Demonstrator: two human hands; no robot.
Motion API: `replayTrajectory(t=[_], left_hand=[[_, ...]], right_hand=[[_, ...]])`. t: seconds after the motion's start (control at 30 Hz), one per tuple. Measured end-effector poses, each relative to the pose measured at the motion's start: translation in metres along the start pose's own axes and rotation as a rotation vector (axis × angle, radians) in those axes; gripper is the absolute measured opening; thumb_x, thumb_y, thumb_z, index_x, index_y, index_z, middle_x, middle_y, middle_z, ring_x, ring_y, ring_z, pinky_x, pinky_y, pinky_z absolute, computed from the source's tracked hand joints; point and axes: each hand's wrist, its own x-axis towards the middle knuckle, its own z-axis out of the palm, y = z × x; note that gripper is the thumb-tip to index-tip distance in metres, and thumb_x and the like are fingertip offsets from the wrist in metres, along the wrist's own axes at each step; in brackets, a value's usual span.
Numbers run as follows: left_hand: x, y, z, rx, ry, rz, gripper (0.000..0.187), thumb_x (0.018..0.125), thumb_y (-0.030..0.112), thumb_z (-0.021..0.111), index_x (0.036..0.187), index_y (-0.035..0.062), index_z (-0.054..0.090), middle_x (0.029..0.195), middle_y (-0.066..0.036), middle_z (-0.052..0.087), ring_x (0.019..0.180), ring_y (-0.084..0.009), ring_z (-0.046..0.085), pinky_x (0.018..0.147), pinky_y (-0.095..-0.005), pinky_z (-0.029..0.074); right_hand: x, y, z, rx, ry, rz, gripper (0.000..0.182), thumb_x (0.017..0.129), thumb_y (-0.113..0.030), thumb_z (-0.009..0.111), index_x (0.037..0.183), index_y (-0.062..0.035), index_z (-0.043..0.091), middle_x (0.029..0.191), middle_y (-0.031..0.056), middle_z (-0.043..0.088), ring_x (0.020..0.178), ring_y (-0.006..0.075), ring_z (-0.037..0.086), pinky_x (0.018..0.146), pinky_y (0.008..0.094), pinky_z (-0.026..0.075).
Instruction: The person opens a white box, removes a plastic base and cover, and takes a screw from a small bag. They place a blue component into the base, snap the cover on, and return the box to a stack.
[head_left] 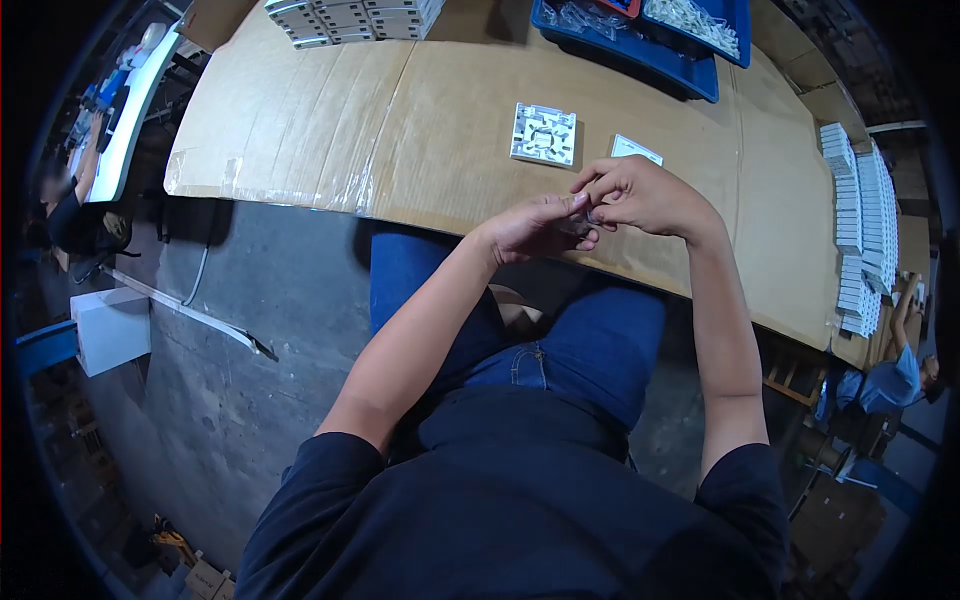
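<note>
My left hand and my right hand meet over the near edge of the cardboard-covered table. Their fingers are closed together around something small, partly clear and shiny; its kind is hidden by the fingertips. Just beyond them lies a square white plastic box part, its moulded inner side facing up. A flat white piece rests behind my right hand, which covers part of it.
Stacked white boxes stand at the far left. A blue tray at the back holds clear packets and small pale parts. White pieces are stacked along the right edge. Other people sit at far left and far right.
</note>
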Motion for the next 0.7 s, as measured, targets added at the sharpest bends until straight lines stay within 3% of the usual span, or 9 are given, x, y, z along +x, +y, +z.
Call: replayTrajectory(t=[0.07, 0.17, 0.27, 0.47, 0.57, 0.7], left_hand=[[-0.001, 0.0, 0.003, -0.012, -0.012, 0.016, 0.044, 0.105, 0.048, 0.058, 0.125, 0.0091, 0.064, 0.119, -0.008, 0.069, 0.101, -0.0163, 0.066, 0.098, -0.0351, 0.054], [-0.001, 0.0, 0.001, -0.068, -0.002, 0.002, 0.044, 0.106, 0.048, 0.057, 0.126, 0.0099, 0.064, 0.118, -0.008, 0.069, 0.1, -0.0164, 0.066, 0.098, -0.0354, 0.054], [-0.001, 0.003, 0.003, -0.129, -0.014, 0.006, 0.045, 0.106, 0.049, 0.057, 0.127, 0.0101, 0.062, 0.117, -0.008, 0.068, 0.1, -0.0165, 0.066, 0.097, -0.0352, 0.054], [-0.001, 0.007, 0.008, -0.113, -0.037, 0.032, 0.049, 0.105, 0.051, 0.056, 0.129, 0.0082, 0.06, 0.117, -0.008, 0.067, 0.101, -0.0186, 0.067, 0.098, -0.0363, 0.055], [0.0, 0.005, 0.005, -0.096, -0.01, 0.018, 0.05, 0.105, 0.051, 0.056, 0.129, 0.0075, 0.06, 0.115, -0.008, 0.067, 0.102, -0.0199, 0.067, 0.1, -0.037, 0.056], [-0.001, 0.001, 0.001, -0.103, 0.065, 0.007, 0.048, 0.105, 0.051, 0.057, 0.127, 0.0075, 0.059, 0.113, -0.008, 0.066, 0.103, -0.021, 0.067, 0.099, -0.0376, 0.056]], right_hand=[[0.003, 0.01, -0.001, 0.001, -0.046, 0.01, 0.022, 0.09, -0.008, 0.068, 0.106, 0.0039, 0.077, 0.114, 0.0096, 0.072, 0.09, 0.0169, 0.068, 0.081, 0.0304, 0.054], [0.003, 0.017, 0.003, -0.111, -0.009, -0.193, 0.021, 0.097, -0.012, 0.065, 0.103, 0.0044, 0.076, 0.114, 0.0097, 0.072, 0.088, 0.0147, 0.067, 0.08, 0.0286, 0.052], [0.0, 0.012, -0.002, 0.05, -0.064, -0.05, 0.026, 0.105, -0.017, 0.06, 0.114, 0.0037, 0.074, 0.123, 0.008, 0.07, 0.101, 0.0144, 0.064, 0.09, 0.0294, 0.05], [-0.013, 0.004, 0.007, 0.092, 0.131, -0.018, 0.029, 0.108, -0.02, 0.057, 0.116, 0.0035, 0.072, 0.118, 0.0047, 0.069, 0.095, 0.0132, 0.061, 0.087, 0.029, 0.05], [-0.011, 0.01, 0.012, 0.092, 0.117, -0.054, 0.036, 0.109, -0.03, 0.056, 0.123, -0.0001, 0.07, 0.101, 0.0062, 0.074, 0.088, 0.0135, 0.065, 0.083, 0.0277, 0.051], [-0.004, 0.02, 0.02, 0.058, 0.111, -0.105, 0.039, 0.109, -0.033, 0.055, 0.126, -0.001, 0.07, 0.104, 0.0083, 0.075, 0.094, 0.0145, 0.067, 0.087, 0.029, 0.052]])
